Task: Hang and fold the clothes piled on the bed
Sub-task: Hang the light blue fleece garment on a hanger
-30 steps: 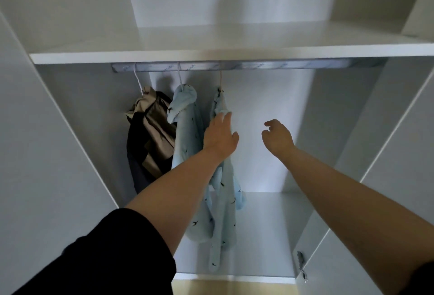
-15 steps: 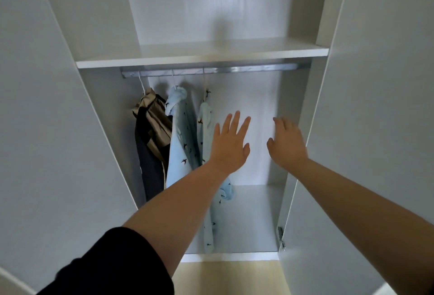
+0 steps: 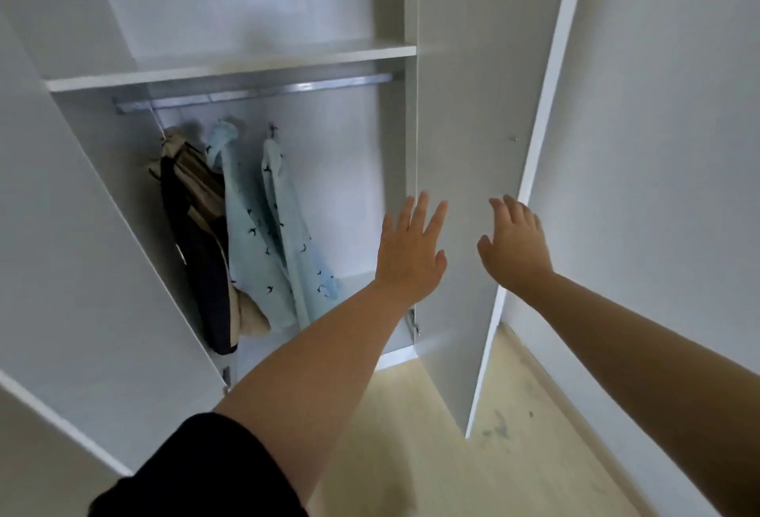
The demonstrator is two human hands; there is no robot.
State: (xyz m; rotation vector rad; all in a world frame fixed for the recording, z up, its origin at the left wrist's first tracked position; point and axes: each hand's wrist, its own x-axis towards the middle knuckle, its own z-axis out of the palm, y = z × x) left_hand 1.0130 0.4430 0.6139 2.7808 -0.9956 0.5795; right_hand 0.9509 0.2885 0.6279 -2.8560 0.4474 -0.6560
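As shirts hang, left hand, right hand splay.

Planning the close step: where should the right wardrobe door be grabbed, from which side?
Probably its free vertical edge, opposite the hinge. The inner face is flat, no handle showing, only a small stud. Come from the right with the right hand, open beside that edge, fingers hooking round it.

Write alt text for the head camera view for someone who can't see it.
A person's left hand and right hand, fingers spread, reach toward the half-open door of a white wardrobe. Inside, two light blue tops and a tan and dark garment hang from a metal rail under a shelf.
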